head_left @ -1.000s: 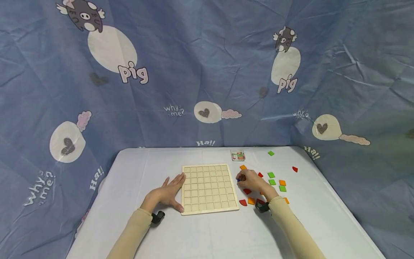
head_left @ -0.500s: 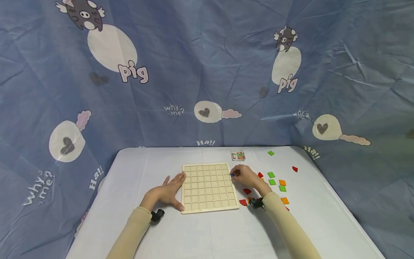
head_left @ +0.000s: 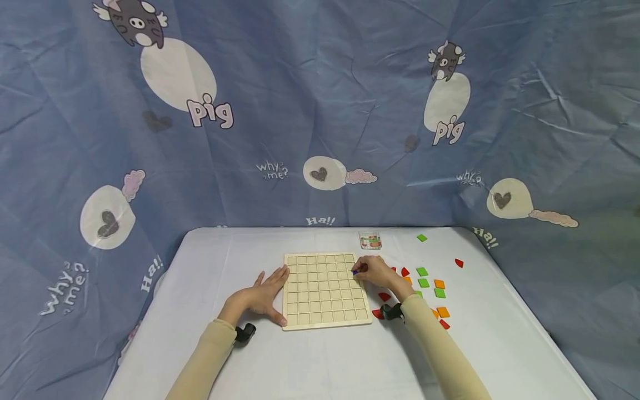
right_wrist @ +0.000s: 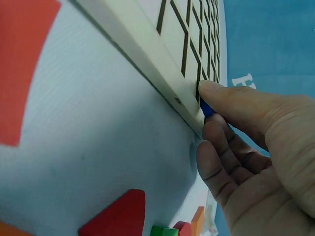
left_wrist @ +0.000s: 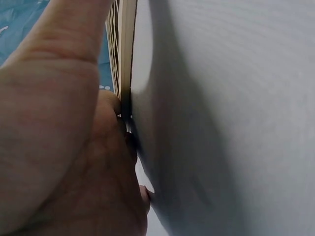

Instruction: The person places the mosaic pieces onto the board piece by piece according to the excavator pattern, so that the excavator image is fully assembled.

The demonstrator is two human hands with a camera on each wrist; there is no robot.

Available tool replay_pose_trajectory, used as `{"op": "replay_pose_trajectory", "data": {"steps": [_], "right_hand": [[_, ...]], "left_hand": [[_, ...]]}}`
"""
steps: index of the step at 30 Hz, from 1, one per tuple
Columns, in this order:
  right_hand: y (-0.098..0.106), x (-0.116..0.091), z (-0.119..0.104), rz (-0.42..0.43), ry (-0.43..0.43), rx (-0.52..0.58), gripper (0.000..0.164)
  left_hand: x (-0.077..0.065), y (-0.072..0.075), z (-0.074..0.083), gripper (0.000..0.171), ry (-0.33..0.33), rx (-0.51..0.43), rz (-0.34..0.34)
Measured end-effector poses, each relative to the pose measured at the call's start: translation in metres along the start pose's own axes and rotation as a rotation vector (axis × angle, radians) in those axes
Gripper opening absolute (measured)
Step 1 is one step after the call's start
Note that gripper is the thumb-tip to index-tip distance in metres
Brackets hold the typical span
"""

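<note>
A pale wooden board (head_left: 326, 326) with a raised square grid lies on the white table. My left hand (head_left: 261, 295) rests along the board's left edge, fingers spread and thumb at the near left corner. Between thumb and fingers my right hand (head_left: 376, 271) pinches a small blue piece (right_wrist: 206, 108), right at the grid's right edge toward the far side. Most of that piece is hidden by the fingers. The left wrist view shows the left palm (left_wrist: 74, 147) against the board's side (left_wrist: 127, 54).
Right of the board lie several flat pieces: red quarter shapes (head_left: 384, 296), green squares (head_left: 423, 283) and orange squares (head_left: 443, 312). A small clear case with a coloured print (head_left: 370, 240) is at the back. A patterned blue cloth (head_left: 280, 111) hangs behind the table.
My right hand has carried the blue piece from the loose pieces leftward onto the board's right edge. The left hand has stayed at the board's left edge.
</note>
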State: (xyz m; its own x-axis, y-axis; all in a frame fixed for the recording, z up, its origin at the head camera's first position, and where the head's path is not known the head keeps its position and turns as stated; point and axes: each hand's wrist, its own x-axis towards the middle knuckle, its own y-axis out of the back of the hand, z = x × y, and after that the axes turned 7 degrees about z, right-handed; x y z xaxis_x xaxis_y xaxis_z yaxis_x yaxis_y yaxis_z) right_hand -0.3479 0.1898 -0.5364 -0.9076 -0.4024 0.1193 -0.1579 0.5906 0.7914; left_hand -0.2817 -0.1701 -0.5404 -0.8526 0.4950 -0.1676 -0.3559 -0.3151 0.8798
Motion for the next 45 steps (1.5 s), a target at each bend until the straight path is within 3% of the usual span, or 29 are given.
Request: {"op": "replay_pose_trajectory", "data": {"steps": [5,16,32,45], "right_hand": [[0.0,-0.002,-0.006,-0.002,0.018,-0.054,0.014],[0.0,-0.001,-0.015,-0.009,-0.033,-0.077,0.015],[0.0,-0.004,-0.009,0.011,-0.026,-0.031,0.015],[-0.004,0.001,-0.013,0.01,-0.08,-0.027,0.012]], "left_hand": [[-0.001,0.0,0.0,0.143,-0.002,0.005,0.002],[-0.002,0.0,0.001,0.142,-0.005,-0.017,0.014],[-0.001,-0.002,-0.002,0.141,-0.006,-0.014,0.02],[-0.002,-0.002,-0.004,0.143,-0.018,-0.017,0.006]]}}
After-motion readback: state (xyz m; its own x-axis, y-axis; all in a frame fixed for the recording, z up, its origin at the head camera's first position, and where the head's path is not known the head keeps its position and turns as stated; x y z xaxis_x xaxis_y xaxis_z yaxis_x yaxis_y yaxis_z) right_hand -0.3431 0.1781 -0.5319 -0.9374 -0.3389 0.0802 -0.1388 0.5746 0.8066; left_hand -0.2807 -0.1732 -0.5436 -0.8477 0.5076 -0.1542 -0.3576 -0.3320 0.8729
